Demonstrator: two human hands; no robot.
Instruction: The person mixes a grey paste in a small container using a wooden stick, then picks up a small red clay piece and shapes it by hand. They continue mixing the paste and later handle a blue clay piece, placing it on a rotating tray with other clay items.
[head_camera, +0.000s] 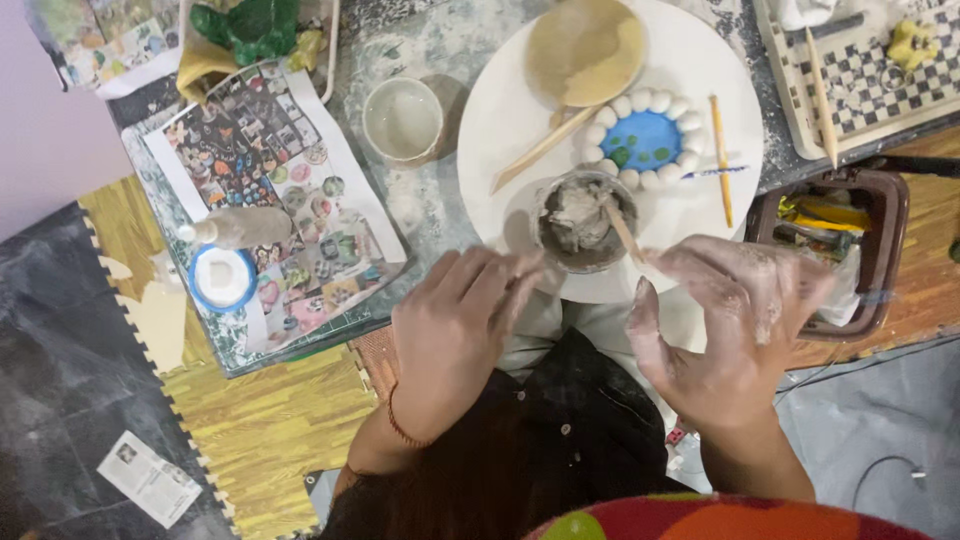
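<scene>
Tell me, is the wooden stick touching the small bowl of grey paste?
Touching. The head view shows the wooden stick standing inside the small bowl, its end sunk in the grey paste and leaning on the rim.

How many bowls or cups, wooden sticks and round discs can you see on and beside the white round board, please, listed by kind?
Bowls or cups: 2, the grey slip bowl near both hands and the pale empty cup.
Wooden sticks: 3, one in the slip bowl, one flat tool, one thin yellow stick.
Round discs: 2, the tan clay disc and the blue piece with white beads.
Total: 7
</scene>
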